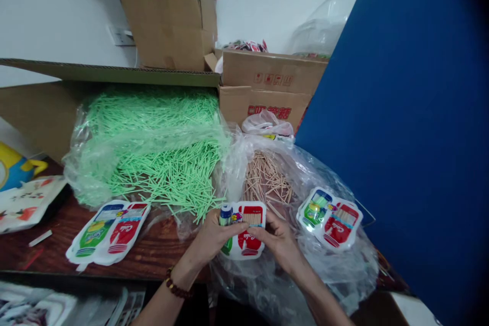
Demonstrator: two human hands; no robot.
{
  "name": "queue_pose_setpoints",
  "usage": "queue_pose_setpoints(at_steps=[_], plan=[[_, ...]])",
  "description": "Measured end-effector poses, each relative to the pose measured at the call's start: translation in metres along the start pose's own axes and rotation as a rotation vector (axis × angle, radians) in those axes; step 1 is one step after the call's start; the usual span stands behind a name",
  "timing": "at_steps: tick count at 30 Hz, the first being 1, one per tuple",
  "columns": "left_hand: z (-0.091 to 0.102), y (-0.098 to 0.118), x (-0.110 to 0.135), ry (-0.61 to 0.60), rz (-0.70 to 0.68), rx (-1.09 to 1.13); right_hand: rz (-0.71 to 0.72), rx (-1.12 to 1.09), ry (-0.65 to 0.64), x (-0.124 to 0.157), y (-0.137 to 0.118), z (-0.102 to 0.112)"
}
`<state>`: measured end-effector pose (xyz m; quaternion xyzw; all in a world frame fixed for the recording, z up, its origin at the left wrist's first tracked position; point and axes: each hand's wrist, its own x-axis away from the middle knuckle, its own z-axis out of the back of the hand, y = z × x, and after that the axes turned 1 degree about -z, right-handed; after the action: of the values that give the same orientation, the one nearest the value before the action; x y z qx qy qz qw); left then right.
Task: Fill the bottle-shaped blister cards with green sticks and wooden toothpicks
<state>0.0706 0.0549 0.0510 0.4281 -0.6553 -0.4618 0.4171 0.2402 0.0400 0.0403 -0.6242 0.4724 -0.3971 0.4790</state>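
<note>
A small white pouch (248,250), printed with a green bottle and a red "Cola" bottle, is upright between my two hands. My left hand (214,237) grips its left side, thumb across the front. My right hand (280,244) grips the right side, thumb also on the front. Thin sticks show at the red half's window; fingers partly cover the green half. Just beyond my hands lie loose brown sticks (267,178) on clear plastic. A heap of green sticks (168,168) spills from a plastic bag to the left. Like-printed pouches lie left (109,232) and right (330,218).
Behind the green sticks stands an open cardboard box (34,112). Another carton (275,79) stands at the back, with a taller box (168,20) to its left. A blue panel (393,137) bounds the right side. Crumpled clear plastic (336,275) covers the table's right front.
</note>
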Motion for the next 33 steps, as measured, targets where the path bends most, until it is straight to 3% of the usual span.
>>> queue_pose_setpoints(at_steps=[8,14,18,21,24,26,30,33], plan=[[-0.002,-0.006,-0.001,-0.014,-0.015,-0.036,-0.002,0.090,0.009,0.000,-0.001,0.010],[-0.006,-0.008,-0.003,-0.033,-0.095,-0.268,0.163,0.348,0.124,0.012,-0.020,0.028],[-0.004,-0.009,-0.003,-0.005,-0.232,-0.432,0.227,0.405,0.393,0.025,-0.044,0.072],[-0.002,-0.011,-0.002,-0.011,-0.222,-0.453,0.262,0.334,0.641,0.031,-0.058,0.118],[0.001,-0.016,0.001,0.001,-0.177,-0.390,0.292,0.415,0.763,0.033,-0.053,0.159],[0.005,-0.020,0.004,0.010,-0.173,-0.349,0.226,0.431,0.850,0.036,-0.039,0.179],[0.017,-0.022,0.013,0.111,-0.206,-0.339,-0.032,0.647,0.951,0.050,-0.011,0.204],[0.032,-0.021,0.028,0.263,-0.212,-0.350,0.028,0.909,1.139,0.061,-0.011,0.208]])
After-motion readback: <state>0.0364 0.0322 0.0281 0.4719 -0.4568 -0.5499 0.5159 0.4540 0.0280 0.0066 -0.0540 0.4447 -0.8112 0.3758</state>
